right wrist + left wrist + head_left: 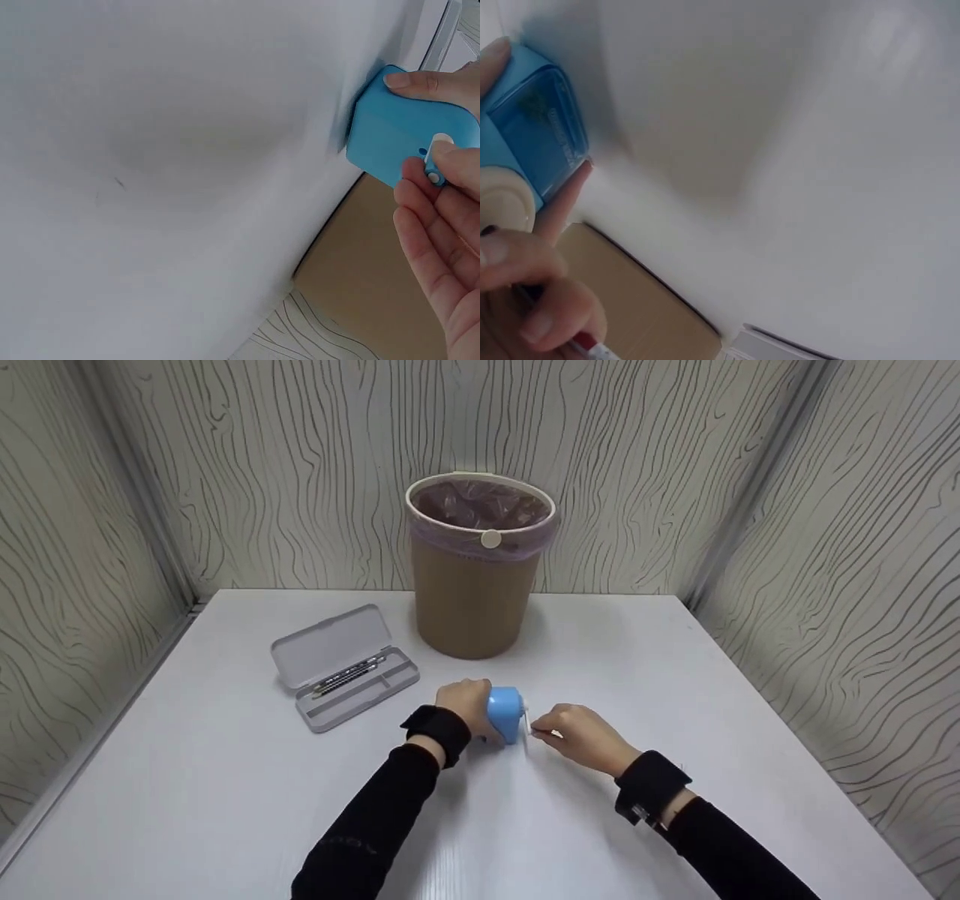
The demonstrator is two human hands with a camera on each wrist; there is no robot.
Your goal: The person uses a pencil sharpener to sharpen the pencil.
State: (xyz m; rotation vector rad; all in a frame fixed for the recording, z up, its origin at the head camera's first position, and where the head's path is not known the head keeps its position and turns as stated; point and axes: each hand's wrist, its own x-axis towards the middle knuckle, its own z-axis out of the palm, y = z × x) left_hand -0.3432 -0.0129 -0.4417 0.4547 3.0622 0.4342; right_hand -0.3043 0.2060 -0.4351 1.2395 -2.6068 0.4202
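A blue crank pencil sharpener (504, 715) lies on the table, gripped by my left hand (465, 706) from its left side. The left wrist view shows its see-through blue drawer (544, 124) and cream round front (504, 201). Beside the curled left fingers, a pencil (592, 348) with a red band shows partly; the rest is hidden by the hand. My right hand (583, 735) pinches the small knob (435, 177) of the white crank (527, 723) between thumb and fingers. In the right wrist view, the left thumb rests on top of the blue body.
A grey pencil case (352, 706) stands open to the left, with several pencils (346, 676) in it. Behind the hands is a tan bin (472, 600) lined with a purplish bag (480, 504). Wood-patterned panels (315, 472) enclose the white table (225, 780) at the back and sides.
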